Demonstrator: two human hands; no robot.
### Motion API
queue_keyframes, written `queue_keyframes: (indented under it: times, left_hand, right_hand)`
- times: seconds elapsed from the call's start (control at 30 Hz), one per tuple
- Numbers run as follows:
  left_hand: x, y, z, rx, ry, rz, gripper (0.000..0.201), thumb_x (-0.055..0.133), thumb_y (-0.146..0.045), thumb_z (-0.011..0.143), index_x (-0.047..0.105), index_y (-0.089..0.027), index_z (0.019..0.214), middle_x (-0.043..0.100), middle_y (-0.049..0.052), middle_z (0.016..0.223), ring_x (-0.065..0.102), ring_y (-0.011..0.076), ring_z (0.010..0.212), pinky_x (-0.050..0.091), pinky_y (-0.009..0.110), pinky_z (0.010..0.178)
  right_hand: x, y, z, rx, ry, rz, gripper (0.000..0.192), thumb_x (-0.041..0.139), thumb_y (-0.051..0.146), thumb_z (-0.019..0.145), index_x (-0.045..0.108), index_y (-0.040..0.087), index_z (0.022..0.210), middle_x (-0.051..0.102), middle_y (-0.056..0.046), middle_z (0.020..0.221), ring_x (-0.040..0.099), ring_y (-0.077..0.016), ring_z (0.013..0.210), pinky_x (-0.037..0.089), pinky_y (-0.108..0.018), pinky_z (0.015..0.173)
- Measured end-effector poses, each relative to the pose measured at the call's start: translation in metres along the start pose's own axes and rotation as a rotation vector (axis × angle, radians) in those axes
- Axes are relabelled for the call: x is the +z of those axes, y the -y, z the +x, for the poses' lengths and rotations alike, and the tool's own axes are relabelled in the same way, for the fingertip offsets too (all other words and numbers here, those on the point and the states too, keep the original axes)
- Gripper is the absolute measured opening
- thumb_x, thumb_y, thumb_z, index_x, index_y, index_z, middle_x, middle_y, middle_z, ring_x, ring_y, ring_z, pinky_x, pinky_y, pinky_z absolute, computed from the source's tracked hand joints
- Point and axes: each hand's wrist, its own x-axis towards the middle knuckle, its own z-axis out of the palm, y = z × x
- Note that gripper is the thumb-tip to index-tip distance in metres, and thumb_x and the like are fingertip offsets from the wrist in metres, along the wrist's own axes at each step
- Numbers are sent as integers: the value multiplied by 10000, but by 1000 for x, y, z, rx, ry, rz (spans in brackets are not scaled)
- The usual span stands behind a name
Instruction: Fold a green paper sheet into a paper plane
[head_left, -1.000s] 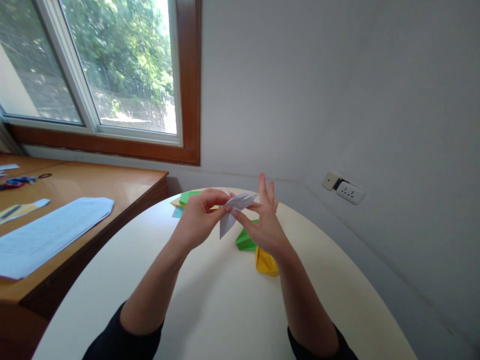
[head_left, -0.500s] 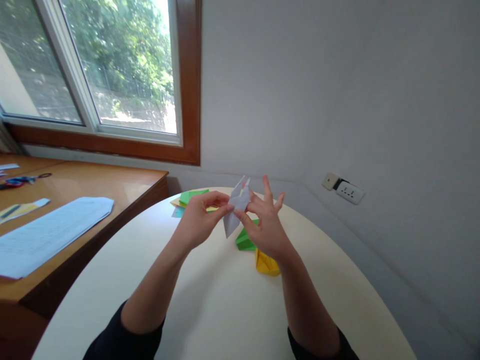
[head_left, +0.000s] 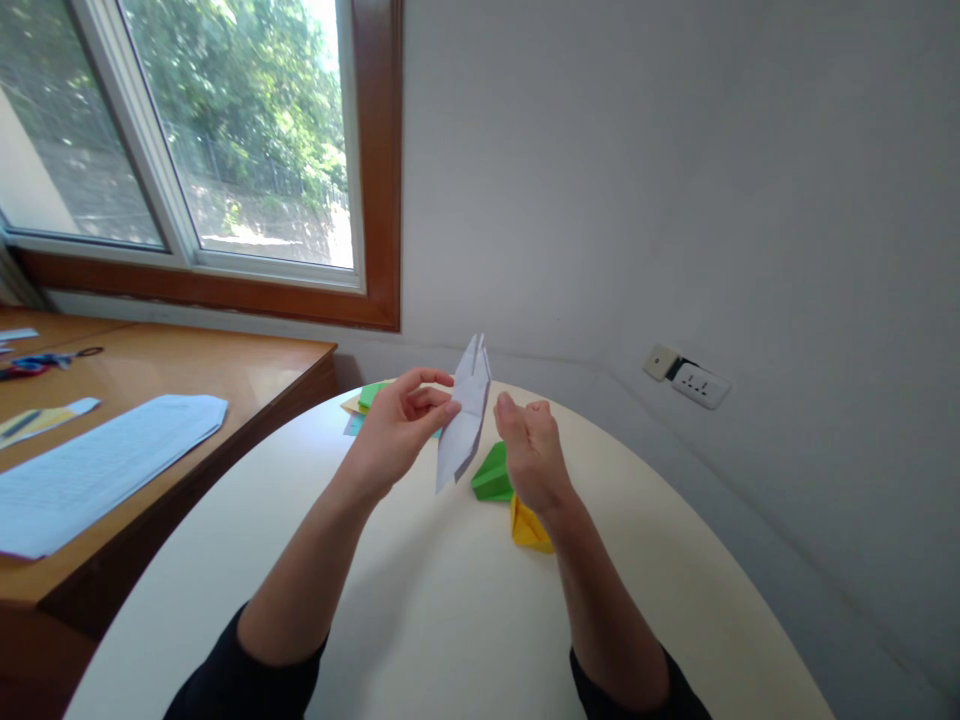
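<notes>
A folded white paper (head_left: pixel 466 412), long and pointed at both ends, is pinched at its left edge by my left hand (head_left: pixel 401 425). It stands nearly upright above the table, leaning a little right. My right hand (head_left: pixel 531 450) is just to the right of the paper, apart from it, with its fingers curled in and nothing visible in them. Below and behind that hand lie a green folded paper (head_left: pixel 492 476) and a yellow folded paper (head_left: pixel 529 527), both partly hidden by it.
The round white table (head_left: pixel 420 620) stands against the wall. Coloured paper sheets (head_left: pixel 367 398) lie at its far edge, partly behind my left hand. To the left, a wooden desk (head_left: pixel 247 362) holds white paper sheets (head_left: pixel 112 470) and scissors (head_left: pixel 52 360). A wall socket (head_left: pixel 700 384) is at right.
My right hand has let go of the white paper, moved slightly right and curled its fingers. The paper, held in my left hand, has turned and shows more of its length.
</notes>
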Motion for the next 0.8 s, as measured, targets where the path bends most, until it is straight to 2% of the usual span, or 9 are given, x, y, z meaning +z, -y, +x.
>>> queue_keyframes:
  times: [0.13, 0.27, 0.37, 0.5, 0.57, 0.7, 0.8]
  left_hand:
    - [1, -2, -1, -24, 32, -35, 367, 736, -357, 625, 561, -147, 869, 630, 2, 644, 584, 125, 616, 442, 237, 607]
    - [3, -2, -1, -30, 95, -27, 347, 748, -357, 614, 610, -134, 842, 663, 39, 715, 615, 162, 718, 460, 256, 672]
    - [3, -1, -1, -31, 132, 11, 314, 705, -402, 661, 654, -130, 809, 680, 69, 813, 615, 191, 804, 468, 278, 720]
    - [3, 0, -1, -13, 175, 81, 366, 573, -478, 763, 688, -132, 787, 682, 75, 809, 603, 216, 856, 467, 335, 800]
    - [4, -1, -2, -10, 195, 123, 360, 565, -469, 771, 696, -135, 800, 684, 75, 821, 604, 220, 863, 465, 346, 818]
    - [5, -4, -3, -12, 173, 172, 263, 673, -384, 690, 697, -143, 793, 691, 71, 813, 620, 225, 846, 482, 338, 798]
    - [7, -2, -3, 12, 147, 183, 216, 701, -332, 662, 685, -137, 753, 690, 75, 793, 627, 222, 827, 489, 330, 782]
  right_hand:
    - [0, 3, 0, -58, 53, -40, 460, 289, 391, 907, 247, 192, 494, 286, 70, 435, 230, -81, 444, 284, -288, 616]
    - [0, 4, -1, -63, 22, -86, 483, 397, 428, 861, 211, 195, 481, 236, 75, 430, 221, -79, 443, 291, -283, 609]
    - [1, 5, -1, -70, 6, -99, 492, 419, 428, 852, 215, 201, 466, 255, 70, 411, 239, -85, 440, 291, -279, 583]
    - [2, 7, -1, -76, 3, -125, 484, 411, 408, 853, 270, 207, 436, 279, 56, 392, 271, -101, 437, 266, -275, 533]
    - [4, 5, -1, -86, 3, -144, 463, 428, 370, 840, 276, 207, 434, 279, 57, 390, 266, -103, 436, 257, -274, 530]
    - [6, -2, -1, -152, -17, -212, 413, 469, 248, 786, 247, 191, 442, 250, 75, 401, 221, -88, 430, 264, -286, 583]
    - [8, -3, -1, -193, -87, -271, 384, 512, 190, 735, 264, 180, 443, 298, 64, 432, 329, -99, 483, 288, -323, 680]
